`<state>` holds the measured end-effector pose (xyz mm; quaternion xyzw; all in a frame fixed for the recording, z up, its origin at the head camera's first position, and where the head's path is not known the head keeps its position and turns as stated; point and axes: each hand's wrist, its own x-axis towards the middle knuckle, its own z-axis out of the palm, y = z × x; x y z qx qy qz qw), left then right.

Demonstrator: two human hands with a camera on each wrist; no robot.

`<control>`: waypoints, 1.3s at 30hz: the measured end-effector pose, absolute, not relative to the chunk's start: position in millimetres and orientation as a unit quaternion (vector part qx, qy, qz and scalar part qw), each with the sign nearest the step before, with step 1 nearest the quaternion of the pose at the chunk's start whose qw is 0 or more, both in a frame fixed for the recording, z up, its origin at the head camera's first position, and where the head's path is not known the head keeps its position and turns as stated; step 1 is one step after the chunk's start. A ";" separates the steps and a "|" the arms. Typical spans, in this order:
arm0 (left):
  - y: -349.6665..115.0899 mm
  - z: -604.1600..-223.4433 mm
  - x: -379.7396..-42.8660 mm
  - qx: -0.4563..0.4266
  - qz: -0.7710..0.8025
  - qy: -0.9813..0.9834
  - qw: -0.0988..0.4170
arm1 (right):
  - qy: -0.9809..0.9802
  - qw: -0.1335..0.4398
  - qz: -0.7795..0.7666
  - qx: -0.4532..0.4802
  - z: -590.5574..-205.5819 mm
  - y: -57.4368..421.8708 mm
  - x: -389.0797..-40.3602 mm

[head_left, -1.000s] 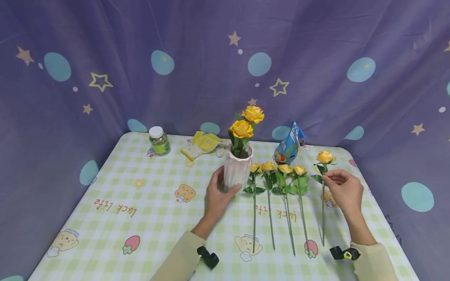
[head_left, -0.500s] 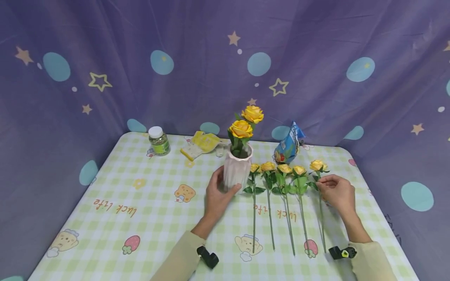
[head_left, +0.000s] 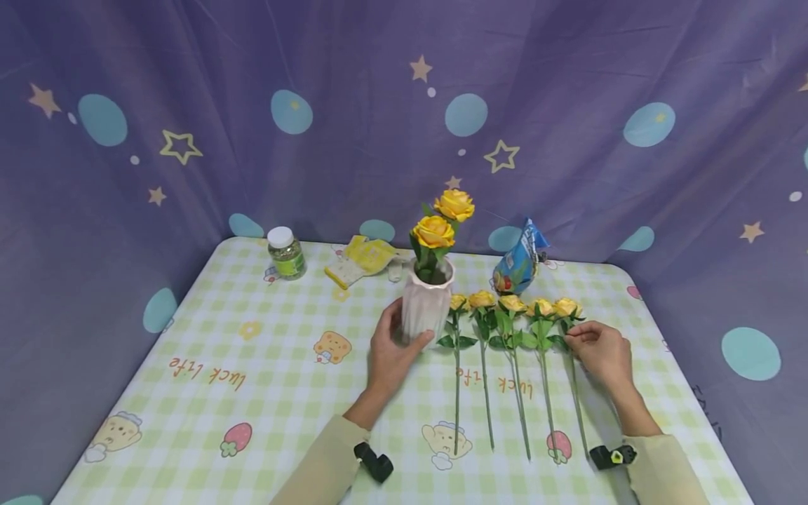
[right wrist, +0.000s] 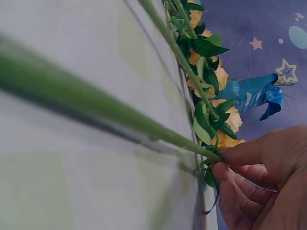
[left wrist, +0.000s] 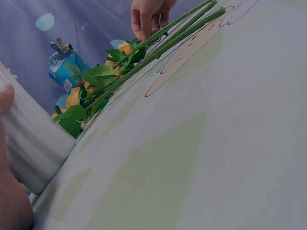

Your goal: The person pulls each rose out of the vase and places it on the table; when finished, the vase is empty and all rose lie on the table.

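My left hand (head_left: 394,354) grips the side of a pale pink fluted vase (head_left: 424,308) that stands upright. Two yellow artificial roses (head_left: 433,232) rise out of its mouth. To the right of the vase lies a row of several long-stemmed yellow roses, their heads toward the far side and their stems toward me. At the right end of that row, my right hand (head_left: 602,353) pinches the last rose (head_left: 567,307) by its upper stem. In the right wrist view, thumb and index finger hold the green stem (right wrist: 158,132) just below the leaves.
A blue snack bag (head_left: 517,263) with a clip on it stands behind the rose row. Back left are a white-lidded jar (head_left: 287,254) and a yellow-and-white packet (head_left: 365,259). A checked cloth (head_left: 189,421) covers the table, and a purple curtain (head_left: 379,105) hangs close behind.
My right hand has moved left and slightly toward me, bringing the last rose down beside the others in the row. The left hand and vase have stayed put.
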<state>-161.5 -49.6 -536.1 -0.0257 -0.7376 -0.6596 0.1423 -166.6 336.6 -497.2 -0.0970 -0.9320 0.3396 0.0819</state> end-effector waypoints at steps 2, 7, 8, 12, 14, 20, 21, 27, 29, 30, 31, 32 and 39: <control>-49.7 -535.8 -161.9 -0.025 -0.657 -0.740 0.142 | -0.931 0.076 0.343 -0.098 -499.0 337.9 -167.5; -49.5 -536.0 -162.7 -0.024 -0.652 -0.745 0.140 | -0.929 0.068 0.348 -0.104 -502.4 339.9 -167.5; -49.4 -535.9 -162.6 -0.024 -0.652 -0.745 0.141 | -0.929 0.070 0.349 -0.104 -502.9 340.4 -167.6; -48.9 -535.7 -163.2 -0.029 -0.657 -0.739 0.142 | -0.928 0.076 0.351 -0.099 -504.2 341.6 -167.6; -48.6 -535.7 -163.2 -0.032 -0.661 -0.736 0.143 | -0.928 0.080 0.349 -0.101 -504.6 341.7 -166.9; -48.2 -536.6 -163.0 -0.030 -0.660 -0.737 0.142 | -0.927 0.095 0.346 -0.106 -504.3 341.9 -164.1; -48.2 -536.7 -162.9 -0.030 -0.660 -0.738 0.141 | -0.927 0.098 0.346 -0.106 -503.7 341.8 -163.5; -48.6 -536.8 -162.4 -0.027 -0.661 -0.736 0.140 | -0.927 0.112 0.342 -0.105 -499.2 341.3 -159.7; -48.7 -537.0 -162.2 -0.028 -0.661 -0.736 0.140 | -0.927 0.116 0.339 -0.109 -496.8 340.7 -158.5; -48.7 -537.0 -162.1 -0.027 -0.661 -0.737 0.140 | -0.927 0.119 0.339 -0.110 -495.1 340.2 -157.9; -48.8 -537.0 -162.2 -0.028 -0.661 -0.737 0.140 | -0.926 0.122 0.339 -0.113 -493.2 339.6 -157.2; -48.8 -536.9 -162.0 -0.027 -0.660 -0.738 0.140 | -0.925 0.126 0.340 -0.114 -491.3 339.0 -156.6; -49.3 -535.3 -161.6 -0.025 -0.656 -0.742 0.136 | -0.919 0.152 0.344 -0.122 -478.1 334.3 -153.1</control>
